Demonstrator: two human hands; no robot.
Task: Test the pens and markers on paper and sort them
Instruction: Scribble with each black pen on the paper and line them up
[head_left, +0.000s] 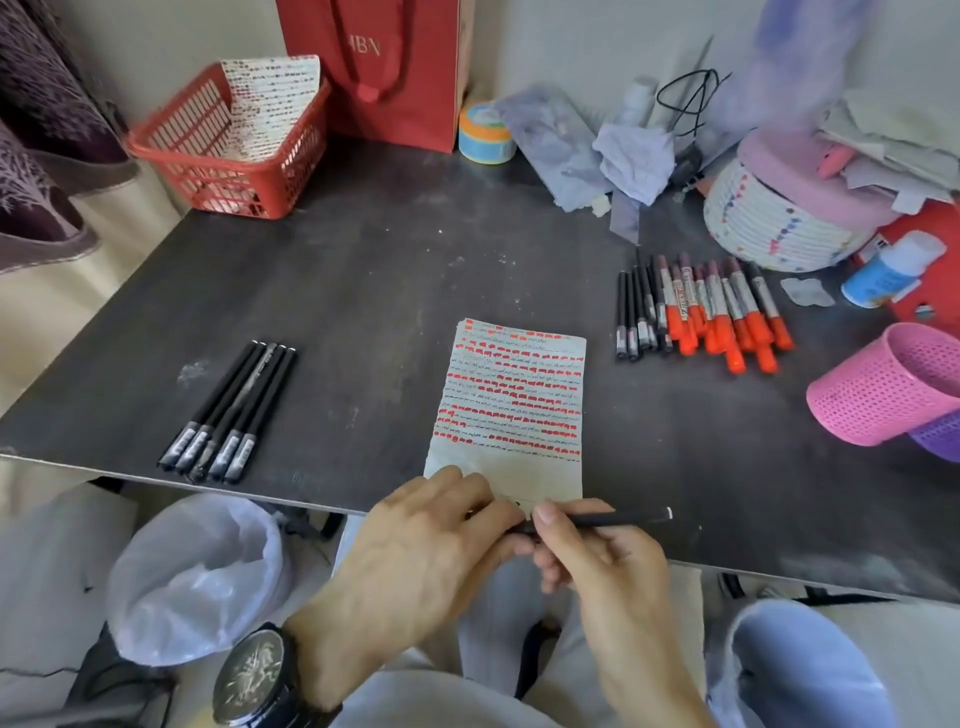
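Note:
A sheet of paper covered in rows of red and black test marks lies on the dark table. At the table's near edge both hands meet on one black pen. My right hand pinches its barrel; my left hand grips its left end, which is hidden under the fingers. Several black pens lie in a row at the left. At the right lie more black pens beside several red-capped markers.
A red basket with a marked sheet and a red bag stand at the back left. Pink and purple mesh cups lie at the right edge, a woven basket and clutter behind. A lined bin stands below the table.

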